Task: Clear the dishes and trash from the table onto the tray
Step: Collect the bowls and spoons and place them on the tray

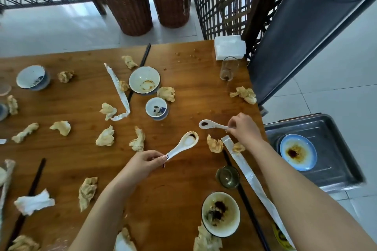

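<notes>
My left hand (145, 162) pinches the handle of a white ceramic spoon (184, 143), its sauce-stained bowl pointing up and right above the wooden table (183, 179). My right hand (243, 127) pinches the handle end of a second white spoon (212, 125) with dark sauce in it, near the table's right edge. A grey metal tray (334, 128) sits low to the right of the table and holds a blue-rimmed saucer (298, 152) with sauce. Several dirty bowls, such as a stained white bowl (144, 82) and a near bowl (220, 214), stand on the table.
Crumpled napkins (106, 137) lie all over the table. A small cup (156, 108), two glasses (228, 68) (227, 176), black chopsticks (246, 204), paper chopstick sleeves (250, 181) and a napkin stack (229, 47) are there too. Wicker baskets and a lattice screen stand behind.
</notes>
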### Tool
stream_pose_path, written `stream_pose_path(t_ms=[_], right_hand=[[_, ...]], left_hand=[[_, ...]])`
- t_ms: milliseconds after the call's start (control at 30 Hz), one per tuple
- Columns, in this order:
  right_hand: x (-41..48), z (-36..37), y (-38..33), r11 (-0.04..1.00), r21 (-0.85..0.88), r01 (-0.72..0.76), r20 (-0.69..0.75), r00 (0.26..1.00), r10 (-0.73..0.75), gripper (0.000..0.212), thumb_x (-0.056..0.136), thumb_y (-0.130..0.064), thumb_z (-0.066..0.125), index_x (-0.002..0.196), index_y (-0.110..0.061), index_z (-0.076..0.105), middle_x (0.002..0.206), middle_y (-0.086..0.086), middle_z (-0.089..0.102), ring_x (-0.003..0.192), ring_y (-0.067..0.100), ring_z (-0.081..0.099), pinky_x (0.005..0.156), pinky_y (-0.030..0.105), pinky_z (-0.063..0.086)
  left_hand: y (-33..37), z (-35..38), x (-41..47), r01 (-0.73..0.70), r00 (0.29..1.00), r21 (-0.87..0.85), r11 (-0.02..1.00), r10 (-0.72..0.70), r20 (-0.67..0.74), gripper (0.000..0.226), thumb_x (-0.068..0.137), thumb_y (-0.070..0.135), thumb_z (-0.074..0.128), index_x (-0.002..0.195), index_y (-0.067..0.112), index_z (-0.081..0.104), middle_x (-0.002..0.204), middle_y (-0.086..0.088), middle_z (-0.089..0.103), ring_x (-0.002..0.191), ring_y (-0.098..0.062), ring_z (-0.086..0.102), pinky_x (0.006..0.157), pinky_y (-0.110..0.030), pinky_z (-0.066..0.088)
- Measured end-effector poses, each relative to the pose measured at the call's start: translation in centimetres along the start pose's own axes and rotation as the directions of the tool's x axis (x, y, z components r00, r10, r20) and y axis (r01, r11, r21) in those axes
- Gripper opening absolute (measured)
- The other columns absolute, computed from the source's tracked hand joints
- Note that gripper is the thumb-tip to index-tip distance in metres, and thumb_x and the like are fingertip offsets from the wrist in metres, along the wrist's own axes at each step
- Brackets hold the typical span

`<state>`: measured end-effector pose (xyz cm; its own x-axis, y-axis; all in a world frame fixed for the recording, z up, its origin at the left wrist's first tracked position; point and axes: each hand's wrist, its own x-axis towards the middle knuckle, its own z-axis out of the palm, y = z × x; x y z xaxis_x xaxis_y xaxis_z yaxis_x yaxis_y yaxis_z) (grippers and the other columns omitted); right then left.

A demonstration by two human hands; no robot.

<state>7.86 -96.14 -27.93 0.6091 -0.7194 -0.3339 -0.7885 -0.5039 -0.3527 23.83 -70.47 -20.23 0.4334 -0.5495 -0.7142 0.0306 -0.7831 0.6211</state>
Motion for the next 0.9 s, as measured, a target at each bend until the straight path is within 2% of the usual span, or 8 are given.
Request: stream_pose_path(t_ms=[167,300,433,533,667,733,833,900], right_hand=[[-0.5,-0.3,0.0,0.999,0.038,-0.023,0.078,0.997,0.020,0.008,0.088,-0.024,0.067,0.089,-0.022,0.060,0.093,0.000,0.058,0.083,0.015,0.055,0.074,0.032,0.053],[-1.0,-0.9,-0.4,0.997,0.066,-0.029,0.079,0.997,0.024,0.019,0.088,-0.027,0.067,0.105,-0.020,0.067,0.102,0.002,0.061,0.093,0.016,0.056,0.080,0.033,0.053],[-2.2,-1.7,-1.1,0.992,0.112,-0.059,0.045,0.998,0.054,0.017,0.088,-0.032,0.066,0.097,-0.019,0.072,0.095,0.000,0.065,0.099,0.018,0.054,0.084,0.039,0.052],[-4.1,-2.4,-1.8,0.962,0.255,-0.093,0.044,0.995,0.085,0.015,0.087,-0.032,0.067,0.093,-0.019,0.072,0.088,-0.004,0.067,0.089,0.017,0.061,0.080,0.041,0.055],[-7.9,-3.3,-3.7,0.856,0.502,-0.124,0.011,0.990,0.137,0.013,0.088,-0.028,0.067,0.093,-0.016,0.070,0.086,-0.004,0.066,0.079,0.009,0.058,0.060,0.021,0.046],[-9.8,-3.2,-4.5,0.781,0.610,-0.138,0.006,0.985,0.170,0.011,0.088,-0.027,0.068,0.092,-0.017,0.069,0.087,-0.006,0.065,0.082,0.007,0.057,0.062,0.020,0.043],[-12.8,-3.1,-5.6,0.664,0.727,-0.174,0.022,0.973,0.231,0.009,0.086,-0.025,0.070,0.089,-0.017,0.070,0.086,-0.009,0.063,0.085,0.006,0.055,0.075,0.024,0.042],[-15.0,-2.8,-6.1,0.572,0.795,-0.202,0.052,0.962,0.268,0.009,0.085,-0.023,0.071,0.087,-0.015,0.069,0.086,-0.009,0.063,0.083,0.005,0.054,0.076,0.024,0.041]], left_hand=[[0.2,0.3,-0.6,0.005,1.000,-0.008,1.000,-0.005,-0.016,0.015,0.090,0.032,0.062,0.090,0.021,0.072,0.069,0.003,0.061,0.063,-0.009,0.048,0.052,-0.017,0.036],[0.4,0.5,-1.6,-0.016,0.999,-0.048,0.999,0.014,-0.045,0.013,0.091,0.031,0.062,0.089,0.022,0.072,0.068,0.005,0.061,0.061,-0.007,0.047,0.049,-0.015,0.035],[0.1,1.1,-2.4,-0.037,0.998,-0.064,0.997,0.034,-0.056,0.017,0.091,0.032,0.062,0.089,0.020,0.073,0.065,0.004,0.058,0.060,-0.008,0.045,0.050,-0.017,0.034],[-0.3,1.8,-3.3,-0.070,0.996,-0.072,0.995,0.066,-0.063,0.019,0.091,0.032,0.061,0.086,0.019,0.074,0.062,0.005,0.055,0.059,-0.009,0.043,0.051,-0.019,0.034],[-0.9,2.3,-4.7,-0.084,0.994,-0.092,0.992,0.078,-0.073,0.017,0.092,0.032,0.061,0.089,0.020,0.073,0.070,0.001,0.058,0.064,-0.010,0.046,0.054,-0.019,0.037],[-1.4,2.3,-5.2,-0.104,0.993,-0.108,0.989,0.097,-0.071,0.017,0.092,0.032,0.061,0.089,0.021,0.073,0.075,-0.001,0.060,0.067,-0.010,0.047,0.056,-0.020,0.038],[-2.6,2.4,-6.3,-0.120,0.992,-0.136,0.983,0.113,-0.062,0.017,0.092,0.033,0.061,0.089,0.022,0.073,0.078,-0.001,0.061,0.069,-0.011,0.048,0.059,-0.021,0.038],[-3.6,2.6,-7.0,-0.119,0.992,-0.158,0.980,0.113,-0.052,0.017,0.091,0.034,0.061,0.088,0.022,0.073,0.078,-0.001,0.061,0.066,-0.011,0.046,0.056,-0.021,0.036]])
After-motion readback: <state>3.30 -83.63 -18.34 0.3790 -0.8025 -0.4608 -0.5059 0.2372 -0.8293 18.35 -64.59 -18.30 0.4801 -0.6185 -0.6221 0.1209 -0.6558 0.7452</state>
